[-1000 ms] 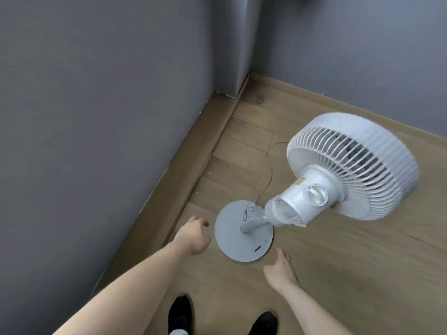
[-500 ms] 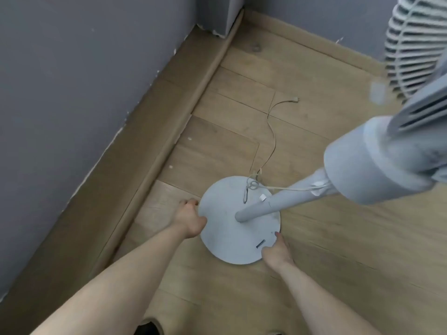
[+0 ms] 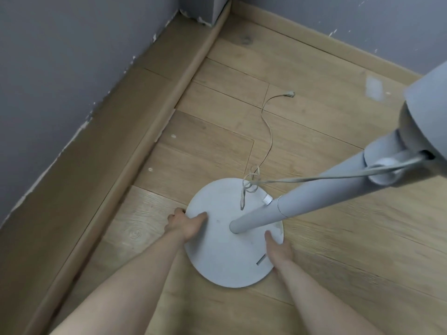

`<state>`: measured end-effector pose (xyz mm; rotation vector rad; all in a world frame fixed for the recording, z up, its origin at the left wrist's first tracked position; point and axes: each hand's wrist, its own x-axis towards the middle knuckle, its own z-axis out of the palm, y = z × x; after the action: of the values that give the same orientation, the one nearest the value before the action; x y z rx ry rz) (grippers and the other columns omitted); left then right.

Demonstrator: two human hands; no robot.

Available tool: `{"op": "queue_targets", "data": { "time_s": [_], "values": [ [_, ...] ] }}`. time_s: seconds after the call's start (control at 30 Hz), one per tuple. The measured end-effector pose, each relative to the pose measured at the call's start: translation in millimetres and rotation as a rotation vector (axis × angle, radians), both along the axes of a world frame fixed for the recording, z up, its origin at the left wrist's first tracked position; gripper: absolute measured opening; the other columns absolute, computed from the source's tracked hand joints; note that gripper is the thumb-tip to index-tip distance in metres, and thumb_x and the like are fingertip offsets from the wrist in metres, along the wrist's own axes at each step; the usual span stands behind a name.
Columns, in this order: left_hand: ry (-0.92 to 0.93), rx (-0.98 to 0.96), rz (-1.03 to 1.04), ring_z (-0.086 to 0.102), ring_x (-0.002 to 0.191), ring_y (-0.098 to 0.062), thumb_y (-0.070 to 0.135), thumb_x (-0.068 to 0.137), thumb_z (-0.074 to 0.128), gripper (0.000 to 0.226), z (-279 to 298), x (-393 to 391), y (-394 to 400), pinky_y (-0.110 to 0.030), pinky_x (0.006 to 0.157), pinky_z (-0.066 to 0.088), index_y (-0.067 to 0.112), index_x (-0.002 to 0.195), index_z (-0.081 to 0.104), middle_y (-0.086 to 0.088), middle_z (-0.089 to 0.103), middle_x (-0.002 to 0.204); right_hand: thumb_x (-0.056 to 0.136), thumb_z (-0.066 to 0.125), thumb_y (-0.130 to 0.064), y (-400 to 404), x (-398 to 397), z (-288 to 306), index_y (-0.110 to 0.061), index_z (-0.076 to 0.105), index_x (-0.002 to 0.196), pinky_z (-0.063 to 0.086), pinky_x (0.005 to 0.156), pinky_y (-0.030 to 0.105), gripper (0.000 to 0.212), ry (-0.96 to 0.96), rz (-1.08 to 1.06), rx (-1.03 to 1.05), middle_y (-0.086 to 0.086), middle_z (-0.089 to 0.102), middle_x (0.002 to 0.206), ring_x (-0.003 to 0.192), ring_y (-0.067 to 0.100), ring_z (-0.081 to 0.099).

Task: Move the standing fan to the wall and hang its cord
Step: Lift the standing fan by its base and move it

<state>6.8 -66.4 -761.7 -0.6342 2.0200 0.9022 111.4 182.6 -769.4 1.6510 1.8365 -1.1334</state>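
My left hand and right hand grip the round white fan base at nine and three o'clock; it looks heavy, rigid, top-heavy.

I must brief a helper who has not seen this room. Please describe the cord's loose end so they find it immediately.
Start from the round white fan base on the wood floor. A thin pale cord snakes away from it toward the far wall. Its loose end carries a small plug, lying alone on bare planks.

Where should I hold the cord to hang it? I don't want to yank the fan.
Probably best to pinch the cord just behind its free plug end, from above: that stretch lies loose on the floor, away from both hands. Avoid the tangle at the base edge; the cord runs taut from there up to the pole.
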Motion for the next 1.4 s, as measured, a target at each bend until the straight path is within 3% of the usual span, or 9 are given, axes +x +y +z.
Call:
{"op": "queue_targets", "data": {
  "time_s": [0.13, 0.27, 0.37, 0.47, 0.6, 0.73, 0.87, 1.07, 1.4],
  "values": [
    [-0.01, -0.001, 0.026, 0.048, 0.13, -0.035, 0.077, 0.072, 0.062, 0.102, -9.1, -3.6, -1.3, -0.044, 0.103, 0.045, 0.015, 0.147, 0.034, -0.01, 0.039, 0.145, 0.047, 0.061, -0.088, 21.2, 4.9, -27.5, -0.02, 0.032, 0.15, 0.048, 0.104, 0.051, 0.127, 0.004, -0.036, -0.064, 0.006, 0.05, 0.144, 0.125, 0.032, 0.055],
    [0.008, 0.022, 0.037, 0.052, 0.127, -0.033, 0.092, 0.057, 0.053, 0.115, -7.4, -7.2, -1.9, -0.045, 0.1, 0.049, 0.018, 0.144, 0.043, -0.008, 0.047, 0.143, 0.046, 0.06, -0.091, 24.6, 3.4, -17.8, -0.017, 0.036, 0.151, 0.048, 0.106, 0.048, 0.13, 0.026, -0.035, -0.106, 0.006, 0.053, 0.143, 0.124, 0.03, 0.057],
    [0.068, -0.02, 0.077, 0.056, 0.122, -0.032, 0.094, 0.055, 0.053, 0.111, -7.5, -5.1, 0.4, -0.047, 0.103, 0.047, 0.017, 0.135, 0.052, -0.006, 0.053, 0.136, 0.039, 0.064, -0.094, 22.1, 2.2, -11.7, -0.014, 0.047, 0.145, 0.05, 0.104, 0.047, 0.134, 0.041, -0.066, -0.144, 0.007, 0.06, 0.138, 0.118, 0.03, 0.062],
    [0.184, -0.03, 0.113, 0.061, 0.109, -0.029, 0.082, 0.065, 0.063, 0.08, -0.7, -4.9, 9.1, -0.04, 0.095, 0.049, 0.018, 0.113, 0.061, -0.003, 0.065, 0.118, 0.043, 0.066, -0.093, 12.5, 2.2, -8.4, -0.018, 0.054, 0.137, 0.052, 0.1, 0.047, 0.121, 0.078, -0.131, -0.149, 0.006, 0.065, 0.129, 0.112, 0.031, 0.065],
    [0.284, -0.052, 0.126, 0.064, 0.103, -0.029, 0.071, 0.071, 0.071, 0.065, 14.3, -14.5, 24.5, -0.034, 0.084, 0.048, 0.015, 0.103, 0.064, -0.004, 0.07, 0.105, 0.067, 0.07, -0.078, 4.2, -5.8, 12.6, -0.01, 0.068, 0.09, 0.056, 0.08, 0.04, 0.071, 0.147, -0.166, 0.023, 0.007, 0.07, 0.086, 0.079, 0.027, 0.066],
    [0.256, -0.055, 0.148, 0.064, 0.104, -0.03, 0.068, 0.073, 0.07, 0.066, 25.2, -15.0, 33.9, -0.034, 0.086, 0.049, 0.011, 0.106, 0.062, -0.008, 0.069, 0.109, 0.073, 0.071, -0.072, 16.8, -7.7, 31.4, -0.007, 0.07, 0.082, 0.052, 0.063, 0.034, 0.066, 0.155, -0.138, 0.031, 0.011, 0.072, 0.078, 0.071, 0.029, 0.068],
    [0.24, -0.071, 0.145, 0.064, 0.109, -0.032, 0.067, 0.076, 0.069, 0.07, 50.4, -6.7, 35.1, -0.034, 0.09, 0.049, 0.008, 0.112, 0.062, -0.01, 0.069, 0.114, 0.075, 0.07, -0.071, 24.2, -2.4, 59.0, -0.007, 0.067, 0.082, 0.046, 0.056, 0.031, 0.065, 0.155, -0.12, 0.031, 0.011, 0.07, 0.079, 0.07, 0.028, 0.067],
    [0.236, -0.06, 0.142, 0.061, 0.113, -0.034, 0.066, 0.08, 0.067, 0.066, 154.6, -2.5, 40.8, -0.035, 0.086, 0.046, 0.009, 0.112, 0.058, -0.012, 0.065, 0.12, 0.076, 0.066, -0.072, 32.3, 1.7, 162.7, -0.012, 0.069, 0.084, 0.051, 0.063, 0.033, 0.06, 0.178, -0.061, 0.007, 0.008, 0.071, 0.082, 0.074, 0.027, 0.069],
    [0.262, 0.013, 0.107, 0.061, 0.113, -0.032, 0.069, 0.078, 0.066, 0.079, 443.2, 4.9, 81.3, -0.034, 0.083, 0.045, 0.006, 0.124, 0.056, -0.01, 0.063, 0.124, 0.072, 0.058, -0.08, 76.5, 20.7, 458.3, -0.013, 0.071, 0.082, 0.049, 0.06, 0.031, 0.069, 0.187, -0.018, 0.089, 0.008, 0.073, 0.079, 0.073, 0.026, 0.069]
  ]
}}
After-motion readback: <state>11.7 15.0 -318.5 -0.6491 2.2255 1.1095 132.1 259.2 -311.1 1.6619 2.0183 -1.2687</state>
